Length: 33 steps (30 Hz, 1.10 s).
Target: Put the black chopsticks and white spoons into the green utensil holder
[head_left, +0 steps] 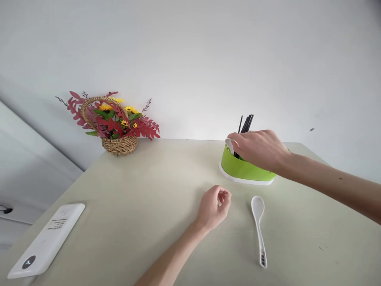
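Note:
My right hand (258,147) reaches over a green utensil holder (245,169) with a white base. Its fingers are closed on a white spoon (229,144), of which only a part shows at the holder's left end; the rest is behind the hand. Several black chopsticks (246,124) stand upright in the holder, partly covered by that hand. My left hand (213,208) is loosely curled above the table in front of the holder, with nothing visible in it. To its right, a second white spoon (259,226) lies on the table, bowl toward the holder, with a dark pattern at the handle's end.
A wicker basket (119,145) of red leaves and yellow flowers stands at the table's back left. A white rectangular device (47,240) with a dark round mark lies near the left edge of the pale table (133,206). Behind is a plain wall (190,67).

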Tool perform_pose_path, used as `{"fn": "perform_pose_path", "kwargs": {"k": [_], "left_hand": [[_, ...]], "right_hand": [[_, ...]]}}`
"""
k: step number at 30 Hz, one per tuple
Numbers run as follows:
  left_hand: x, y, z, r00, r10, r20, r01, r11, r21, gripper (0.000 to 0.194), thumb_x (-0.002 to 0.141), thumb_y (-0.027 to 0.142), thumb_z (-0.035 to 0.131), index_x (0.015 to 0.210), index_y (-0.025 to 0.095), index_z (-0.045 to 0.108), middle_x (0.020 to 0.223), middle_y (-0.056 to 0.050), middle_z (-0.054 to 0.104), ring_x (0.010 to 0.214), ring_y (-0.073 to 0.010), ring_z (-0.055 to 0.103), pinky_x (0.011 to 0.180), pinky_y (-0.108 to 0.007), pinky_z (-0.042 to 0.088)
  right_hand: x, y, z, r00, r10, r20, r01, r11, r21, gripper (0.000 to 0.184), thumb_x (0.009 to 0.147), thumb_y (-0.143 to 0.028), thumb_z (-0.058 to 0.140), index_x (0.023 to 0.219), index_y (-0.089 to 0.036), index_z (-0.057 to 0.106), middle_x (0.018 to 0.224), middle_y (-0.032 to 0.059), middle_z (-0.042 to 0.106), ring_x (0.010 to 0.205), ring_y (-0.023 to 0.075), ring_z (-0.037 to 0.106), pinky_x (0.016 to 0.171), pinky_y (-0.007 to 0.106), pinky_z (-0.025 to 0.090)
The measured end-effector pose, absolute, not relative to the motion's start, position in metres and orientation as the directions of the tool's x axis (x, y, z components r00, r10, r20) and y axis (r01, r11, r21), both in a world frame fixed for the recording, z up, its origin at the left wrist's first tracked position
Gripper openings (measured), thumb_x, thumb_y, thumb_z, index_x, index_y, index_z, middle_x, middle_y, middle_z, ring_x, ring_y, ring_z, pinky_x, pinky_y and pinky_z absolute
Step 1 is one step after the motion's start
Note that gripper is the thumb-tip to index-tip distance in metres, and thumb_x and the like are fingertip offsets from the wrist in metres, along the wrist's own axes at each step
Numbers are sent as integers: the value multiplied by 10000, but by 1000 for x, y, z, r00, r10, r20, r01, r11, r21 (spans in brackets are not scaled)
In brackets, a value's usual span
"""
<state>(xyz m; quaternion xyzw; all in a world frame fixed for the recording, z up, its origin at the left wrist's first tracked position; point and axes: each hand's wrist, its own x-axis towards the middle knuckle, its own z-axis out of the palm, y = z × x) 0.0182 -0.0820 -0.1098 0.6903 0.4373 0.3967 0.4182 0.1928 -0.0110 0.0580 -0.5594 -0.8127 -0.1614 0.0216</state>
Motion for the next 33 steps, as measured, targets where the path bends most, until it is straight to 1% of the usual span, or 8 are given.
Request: {"fn": "perform_pose_path", "kwargs": {"k": [4, 8, 11, 20, 24, 28, 31, 33], "left_hand": [[18, -82, -110, 307, 933, 187, 274, -275, 922, 177, 984, 324, 538, 871, 213, 614, 893, -29, 737, 762, -147, 622, 639, -243, 454], [19, -82, -111, 311, 930, 196, 275, -285, 918, 172, 982, 319, 540, 871, 210, 613, 887, -24, 733, 755, -142, 617, 643, -240, 452], [19, -82, -112, 313, 929, 199, 284, -291, 913, 170, 980, 319, 545, 871, 209, 616, 887, -22, 731, 749, -139, 614, 646, -240, 448], [19, -82, -112, 313, 929, 197, 281, -289, 915, 160, 977, 309, 547, 877, 210, 623, 898, -20, 736, 754, -138, 617, 638, -237, 448], [19, -82, -112, 313, 929, 199, 287, -292, 912, 165, 976, 309, 550, 868, 207, 623, 882, -21, 732, 750, -139, 615, 637, -240, 446], [19, -82, -110, 314, 929, 198, 284, -290, 914, 164, 975, 303, 545, 867, 207, 622, 882, -22, 734, 746, -137, 611, 629, -237, 444], [19, -82, -110, 314, 928, 200, 287, -294, 912, 164, 975, 304, 545, 865, 207, 617, 883, -24, 734, 746, -137, 608, 626, -237, 443], [19, -82, -111, 314, 928, 202, 285, -295, 912, 168, 977, 310, 541, 868, 207, 615, 890, -27, 735, 749, -139, 610, 625, -238, 445]], "right_hand": [[184, -14, 56, -336, 931, 146, 909, 280, 308, 379, 1050, -293, 307, 1101, -203, 672, 778, 78, 740, 651, 236, 664, 585, 314, 271], [184, -9, 48, -325, 936, 134, 921, 281, 270, 379, 1051, -332, 337, 1227, -205, 647, 897, 96, 769, 741, 255, 704, 621, 305, 296], [186, -3, 43, -290, 950, 115, 935, 256, 246, 371, 1037, -329, 365, 1278, -208, 621, 876, 89, 766, 726, 261, 703, 631, 311, 300], [184, 3, 38, -275, 957, 89, 949, 256, 182, 344, 1014, -290, 385, 1248, -201, 621, 788, 101, 740, 704, 297, 699, 645, 346, 323], [185, 7, 36, -267, 958, 104, 956, 250, 154, 313, 1016, -311, 401, 1207, -207, 626, 814, 103, 744, 718, 298, 699, 652, 349, 339], [186, 11, 33, -270, 956, 115, 960, 259, 104, 311, 1031, -378, 413, 1179, -202, 621, 831, 91, 746, 745, 287, 698, 630, 338, 346], [189, 10, 29, -267, 953, 143, 963, 269, 10, 326, 1026, -405, 439, 1211, -202, 616, 868, 75, 750, 771, 264, 698, 602, 322, 350], [192, 4, 25, -267, 941, 206, 957, 285, -61, 350, 1023, -402, 448, 1270, -209, 603, 906, 69, 756, 785, 251, 699, 582, 316, 356]]}}
